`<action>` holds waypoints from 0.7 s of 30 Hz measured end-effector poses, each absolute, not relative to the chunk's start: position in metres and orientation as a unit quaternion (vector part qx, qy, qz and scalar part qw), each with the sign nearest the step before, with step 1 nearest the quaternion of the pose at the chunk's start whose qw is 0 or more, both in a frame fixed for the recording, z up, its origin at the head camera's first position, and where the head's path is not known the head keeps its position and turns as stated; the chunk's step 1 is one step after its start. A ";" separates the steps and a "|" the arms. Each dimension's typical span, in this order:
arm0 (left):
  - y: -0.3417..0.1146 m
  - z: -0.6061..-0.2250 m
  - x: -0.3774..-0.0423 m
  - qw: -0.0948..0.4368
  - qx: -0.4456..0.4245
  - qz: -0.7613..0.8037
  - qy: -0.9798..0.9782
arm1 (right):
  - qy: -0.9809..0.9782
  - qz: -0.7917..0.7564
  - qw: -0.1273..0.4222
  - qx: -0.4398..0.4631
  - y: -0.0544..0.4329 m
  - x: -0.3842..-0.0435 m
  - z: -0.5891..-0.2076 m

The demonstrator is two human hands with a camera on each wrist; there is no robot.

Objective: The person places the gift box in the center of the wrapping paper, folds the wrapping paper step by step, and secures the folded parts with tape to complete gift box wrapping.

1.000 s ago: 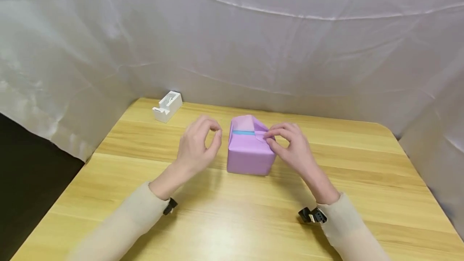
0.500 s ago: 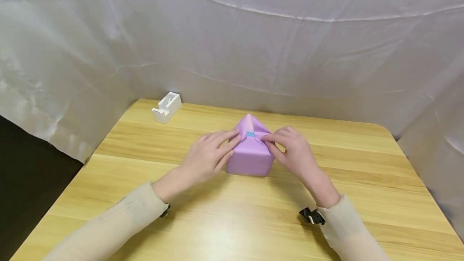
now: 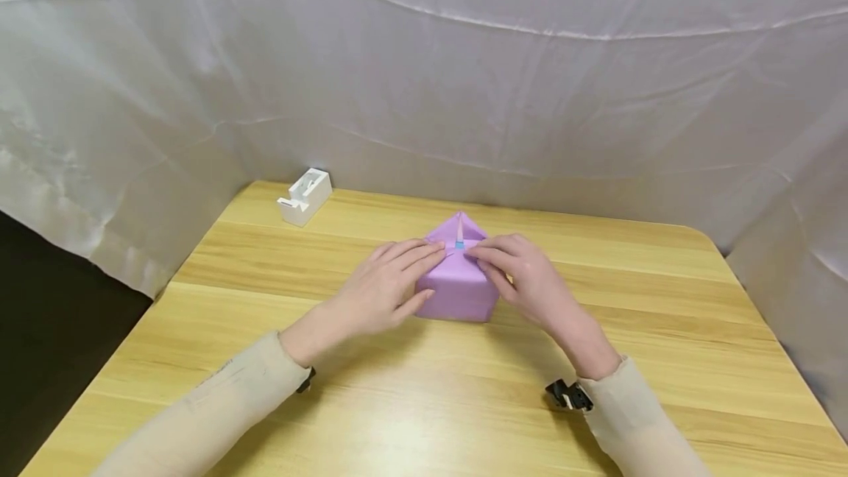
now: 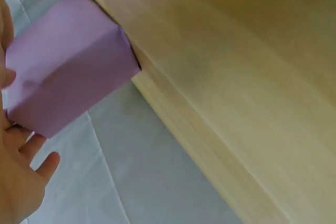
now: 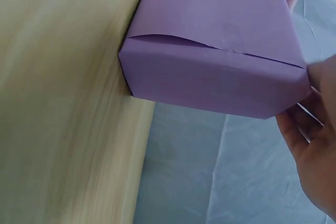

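A box wrapped in purple paper (image 3: 457,294) stands on the table, its far end folded to a point above a small blue strip (image 3: 459,245). My left hand (image 3: 384,284) lies over the box's left top edge with fairly straight fingers pressing the paper, thumb held apart. On the opposite side my right hand (image 3: 530,278) pinches the right paper flap between bent fingers and thumb, near the blue strip. Both wrist views show the wrapped box (image 4: 68,61) from its sides; a paper seam (image 5: 226,51) gapes slightly in the right wrist view.
A white tape dispenser (image 3: 306,196) stands at the far left of the wooden table (image 3: 411,403). Pale grey cloth (image 3: 464,94) hangs behind the table and along its sides. Something dark (image 3: 59,330) lies beyond the left edge.
My left hand has moved right from beside the box onto its top left. The two side flaps have come inward, covering most of the blue strip; my right hand has shifted slightly left.
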State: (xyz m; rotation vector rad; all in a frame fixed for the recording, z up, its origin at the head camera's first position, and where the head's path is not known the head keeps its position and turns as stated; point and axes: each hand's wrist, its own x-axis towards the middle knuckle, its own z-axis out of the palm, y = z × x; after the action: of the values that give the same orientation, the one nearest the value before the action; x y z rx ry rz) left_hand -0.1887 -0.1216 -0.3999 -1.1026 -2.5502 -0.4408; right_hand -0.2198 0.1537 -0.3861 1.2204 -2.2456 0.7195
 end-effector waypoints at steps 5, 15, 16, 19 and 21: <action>-0.124 -0.400 -0.198 0.143 -0.400 -0.209 -0.881 | -0.835 0.199 0.209 0.469 0.152 -0.219 -0.389; -0.132 -0.388 -0.208 0.148 -0.397 -0.252 -0.870 | -0.855 0.173 0.187 0.452 0.148 -0.215 -0.389; -0.133 -0.387 -0.209 0.161 -0.387 -0.257 -0.871 | -0.858 0.167 0.185 0.449 0.148 -0.215 -0.388; -0.130 -0.381 -0.214 0.183 -0.339 -0.284 -0.878 | -0.862 0.158 0.184 0.446 0.147 -0.214 -0.388; -0.126 -0.376 -0.221 0.163 -0.303 -0.299 -0.890 | -0.862 0.155 0.188 0.444 0.147 -0.214 -0.388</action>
State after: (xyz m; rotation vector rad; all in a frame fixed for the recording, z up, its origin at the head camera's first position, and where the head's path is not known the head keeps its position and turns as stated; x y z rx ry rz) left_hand -0.2210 -0.1260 -0.3763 -0.8646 -2.5382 -0.8519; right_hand -0.2140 0.1471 -0.3878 1.2475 -2.4256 0.4370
